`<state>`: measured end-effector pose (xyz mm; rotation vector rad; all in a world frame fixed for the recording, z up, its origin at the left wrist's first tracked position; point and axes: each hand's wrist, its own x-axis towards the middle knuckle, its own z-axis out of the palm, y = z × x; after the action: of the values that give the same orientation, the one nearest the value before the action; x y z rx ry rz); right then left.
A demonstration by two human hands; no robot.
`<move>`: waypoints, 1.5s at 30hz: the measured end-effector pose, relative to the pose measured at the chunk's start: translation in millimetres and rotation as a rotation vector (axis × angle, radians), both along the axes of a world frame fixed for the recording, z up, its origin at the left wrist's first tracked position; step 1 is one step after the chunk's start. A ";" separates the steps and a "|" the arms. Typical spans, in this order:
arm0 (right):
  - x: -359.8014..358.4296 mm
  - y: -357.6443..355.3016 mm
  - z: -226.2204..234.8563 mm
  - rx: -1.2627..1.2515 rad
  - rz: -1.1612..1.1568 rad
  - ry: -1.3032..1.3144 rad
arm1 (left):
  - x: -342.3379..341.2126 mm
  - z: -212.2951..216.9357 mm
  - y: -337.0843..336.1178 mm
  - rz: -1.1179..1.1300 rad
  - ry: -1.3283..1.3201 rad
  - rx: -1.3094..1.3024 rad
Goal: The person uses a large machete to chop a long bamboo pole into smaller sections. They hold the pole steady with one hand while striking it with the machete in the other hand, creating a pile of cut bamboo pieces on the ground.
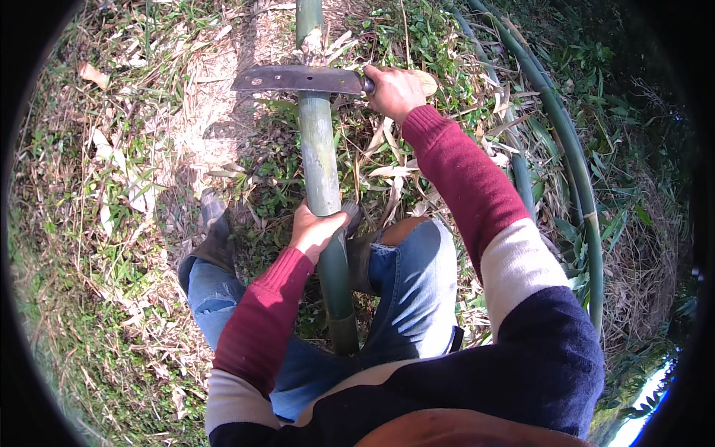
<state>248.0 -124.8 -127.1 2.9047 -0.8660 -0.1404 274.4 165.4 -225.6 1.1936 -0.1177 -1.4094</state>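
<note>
A thick green bamboo pole (319, 149) runs from the top of the view down between my legs. My left hand (316, 229) is wrapped round it just above my knees, thumb across the top; its other fingers are hidden beneath the pole. In my right hand (395, 91) is a machete, gripped by its pale wooden handle. The dark machete blade (294, 79) lies crosswise over the pole, pointing left. Right above the blade, a rough, splintered patch (313, 46) shows on the bamboo. Whether the edge touches the pole, I cannot tell.
Several long green bamboo stems (570, 141) curve along the right side. Dry leaves and husks (112, 160) lie scattered over grass around me. My boots (212, 242) and jeans-clad legs (417, 287) flank the pole's lower part.
</note>
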 end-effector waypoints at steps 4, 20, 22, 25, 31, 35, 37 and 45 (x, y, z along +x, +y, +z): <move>-11.1 53.6 -0.2 0.070 0.130 0.036 | -0.9 0.2 -0.3 -0.006 -0.025 0.064; -18.3 -3.0 -0.2 -0.029 0.046 -0.053 | 3.6 0.7 1.0 -0.118 -0.043 0.087; -7.3 31.8 10.8 0.046 0.020 0.110 | 2.1 -4.7 3.6 -0.093 -0.018 0.099; -19.8 36.5 -15.8 0.004 0.571 -0.050 | 2.7 -3.2 2.1 -0.087 -0.017 0.105; -0.3 26.9 2.6 0.078 0.016 0.064 | -2.3 0.4 2.5 0.014 0.002 0.042; -24.8 17.8 -12.7 -0.029 0.517 -0.052 | 3.4 8.4 2.0 -0.103 -0.022 0.071; -12.0 -3.6 -3.4 0.001 0.052 0.060 | 4.2 11.0 9.1 -0.109 0.001 0.061; -26.5 40.9 -13.2 0.013 0.440 0.033 | 9.8 2.6 2.3 -0.086 -0.017 0.082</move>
<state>221.5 -83.9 -140.3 3.0089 -0.2069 -0.1538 284.2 167.7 -223.0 1.2815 -0.1258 -1.4914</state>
